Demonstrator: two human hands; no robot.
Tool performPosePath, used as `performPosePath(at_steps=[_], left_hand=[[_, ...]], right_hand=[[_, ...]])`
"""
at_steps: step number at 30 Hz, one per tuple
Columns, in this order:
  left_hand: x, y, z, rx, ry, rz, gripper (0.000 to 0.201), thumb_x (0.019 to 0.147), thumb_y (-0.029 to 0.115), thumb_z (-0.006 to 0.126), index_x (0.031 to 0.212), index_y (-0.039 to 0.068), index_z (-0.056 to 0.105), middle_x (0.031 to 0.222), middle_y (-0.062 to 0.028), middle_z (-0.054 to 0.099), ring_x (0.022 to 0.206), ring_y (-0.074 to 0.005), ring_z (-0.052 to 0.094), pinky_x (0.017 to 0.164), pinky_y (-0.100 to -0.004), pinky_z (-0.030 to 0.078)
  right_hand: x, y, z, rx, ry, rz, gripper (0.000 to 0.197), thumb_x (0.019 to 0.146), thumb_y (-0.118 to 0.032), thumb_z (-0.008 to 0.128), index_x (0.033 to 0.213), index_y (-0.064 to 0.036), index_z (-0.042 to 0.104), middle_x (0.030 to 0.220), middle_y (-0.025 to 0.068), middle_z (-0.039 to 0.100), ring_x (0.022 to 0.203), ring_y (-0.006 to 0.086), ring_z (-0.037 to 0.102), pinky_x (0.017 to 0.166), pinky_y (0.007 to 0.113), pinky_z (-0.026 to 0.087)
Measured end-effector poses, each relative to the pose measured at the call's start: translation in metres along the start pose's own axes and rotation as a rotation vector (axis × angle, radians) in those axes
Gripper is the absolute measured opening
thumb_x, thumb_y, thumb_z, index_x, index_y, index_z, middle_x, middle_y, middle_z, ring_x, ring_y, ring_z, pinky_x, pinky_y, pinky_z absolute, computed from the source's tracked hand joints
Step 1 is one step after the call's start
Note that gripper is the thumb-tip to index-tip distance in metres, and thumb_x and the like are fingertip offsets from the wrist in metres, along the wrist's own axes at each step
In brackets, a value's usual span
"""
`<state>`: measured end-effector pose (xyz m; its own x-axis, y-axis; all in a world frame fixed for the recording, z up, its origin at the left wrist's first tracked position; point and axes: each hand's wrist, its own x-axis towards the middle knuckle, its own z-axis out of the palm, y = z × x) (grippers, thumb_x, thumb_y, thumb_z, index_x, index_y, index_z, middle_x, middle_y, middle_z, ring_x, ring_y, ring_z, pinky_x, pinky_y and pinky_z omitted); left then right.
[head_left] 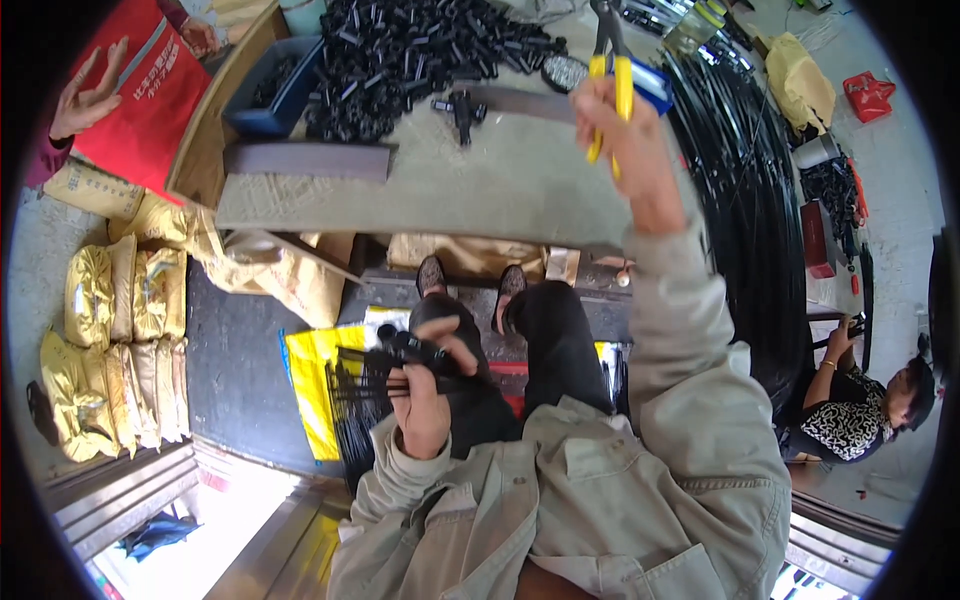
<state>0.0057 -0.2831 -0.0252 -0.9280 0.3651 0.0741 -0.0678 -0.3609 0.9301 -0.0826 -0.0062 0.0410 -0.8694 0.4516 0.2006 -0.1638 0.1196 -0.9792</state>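
Low over my lap, my left hand [422,408] is closed around a dark black plastic fitting [408,346]; its exact shape is partly covered by my fingers and smeared by motion. Thin black strips [358,385] lie below and beside that hand, near a yellow bag [315,375]. Over the right side of the worktable, my raised right hand [632,150] grips pliers [624,88] with yellow handles, their dark jaws pointing away from me. On the table, a T-shaped black fitting [462,116] lies apart from a large heap of similar black fittings [400,60].
A blue bin [262,120] stands left of the heap. Long black strips [735,190] hang at the table's right. A round dish [565,72] holds small pale pieces. Stacked golden sacks [90,300] fill the left. Another person's hand [95,95] shows upper left; another person [850,415] is at right.
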Motion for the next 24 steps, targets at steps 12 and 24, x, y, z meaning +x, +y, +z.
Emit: performPosePath(at_steps=[12, 24], left_hand=[[-0.042, 0.022, 0.034, -0.083, -0.168, 0.018, 0.047, 0.09, 0.044, 0.042, 0.107, 0.0, 0.046, 0.083, -0.004, 0.051, 0.074, -0.0097, 0.048, 0.066, -0.0238, 0.039], [-0.062, 0.028, 0.048, 0.205, -0.184, 0.06, 0.049, 0.093, 0.043, 0.034, 0.107, -0.002, 0.047, 0.098, -0.0084, 0.049, 0.087, -0.0154, 0.047, 0.077, -0.0279, 0.038]], right_hand=[[-0.203, -0.018, 0.047, 0.524, -0.355, 0.147, 0.022, 0.078, -0.019, 0.066, 0.079, 0.0024, 0.059, 0.09, 0.0117, 0.049, 0.069, 0.0146, 0.049, 0.061, 0.024, 0.042], [-0.22, -0.025, 0.027, 0.193, -0.298, -0.249, 0.015, 0.078, -0.013, 0.067, 0.081, 0.0003, 0.061, 0.092, 0.0119, 0.05, 0.073, 0.0153, 0.049, 0.067, 0.025, 0.04]])
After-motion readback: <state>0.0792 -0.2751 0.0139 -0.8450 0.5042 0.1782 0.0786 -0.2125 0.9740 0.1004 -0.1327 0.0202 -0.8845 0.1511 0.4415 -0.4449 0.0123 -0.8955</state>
